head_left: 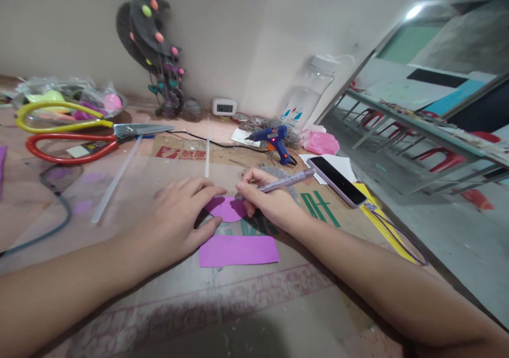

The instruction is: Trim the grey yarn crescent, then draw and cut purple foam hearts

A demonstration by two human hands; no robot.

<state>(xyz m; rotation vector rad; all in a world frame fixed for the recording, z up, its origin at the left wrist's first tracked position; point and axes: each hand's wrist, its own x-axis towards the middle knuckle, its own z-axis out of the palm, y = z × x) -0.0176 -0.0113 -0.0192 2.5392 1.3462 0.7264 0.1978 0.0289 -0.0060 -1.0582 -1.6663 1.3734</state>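
My right hand is closed around a light purple pen, its tip end low near the right edge of a purple curved piece. My left hand lies with fingers apart, thumb and index finger resting at the left side of that piece. Just below, toward me, a purple rectangular strip lies flat on the table cover, touched by neither hand.
Scissors with yellow and red handles lie at left, near glue sticks. Behind are a bowl of wrapped items, small clock, blue glue gun and bottle. A phone lies at right.
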